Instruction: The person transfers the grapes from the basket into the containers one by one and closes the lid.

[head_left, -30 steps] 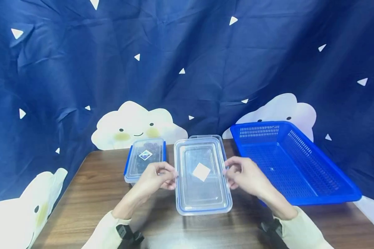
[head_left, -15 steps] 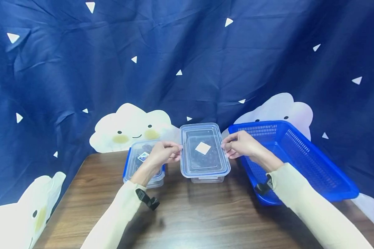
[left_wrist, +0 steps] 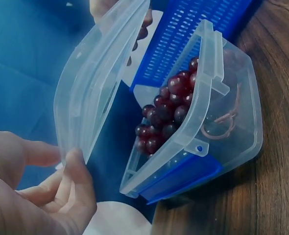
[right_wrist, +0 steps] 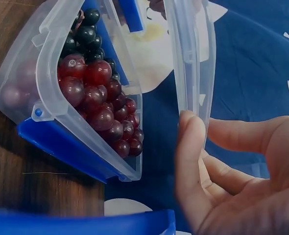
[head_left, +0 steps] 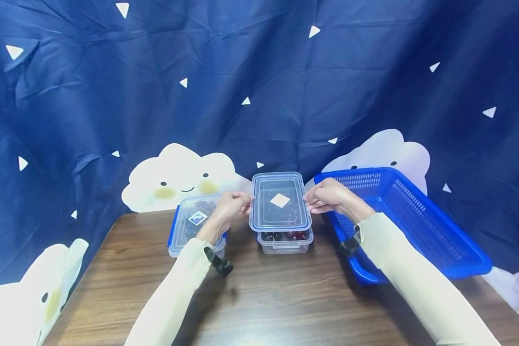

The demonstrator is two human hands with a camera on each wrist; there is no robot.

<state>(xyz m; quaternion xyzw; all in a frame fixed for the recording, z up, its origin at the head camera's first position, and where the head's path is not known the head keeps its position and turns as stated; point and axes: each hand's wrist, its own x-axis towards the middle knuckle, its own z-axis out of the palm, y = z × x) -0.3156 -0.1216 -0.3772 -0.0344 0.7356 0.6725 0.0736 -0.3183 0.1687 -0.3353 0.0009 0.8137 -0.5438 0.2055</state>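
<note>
A clear plastic lid (head_left: 281, 216) with a white diamond label is held above a clear food container (head_left: 285, 246), apart from it. My left hand (head_left: 230, 210) pinches the lid's left edge between thumb and fingers. On the opposite edge, my right hand (head_left: 334, 196) pinches it the same way. Inside the uncovered container lie red grapes (left_wrist: 176, 98) and, beside them, dark, nearly black grapes (right_wrist: 88, 39). The container's blue side latch (right_wrist: 61, 149) hangs folded outward. From the head view, the lid hides most of the fruit.
Left of the container stands another lidded box (head_left: 186, 233) with blue latches and dark contents, partly behind my left hand. A large blue perforated basket (head_left: 441, 223) is at the right. Both rest on the brown wooden table (head_left: 259, 298), with a blue cloud-patterned curtain (head_left: 225, 62) behind.
Both hands have carried the lid away from me, from near the table's front to over the container. Since half a second ago it has shifted slightly, and more of the container's front shows.
</note>
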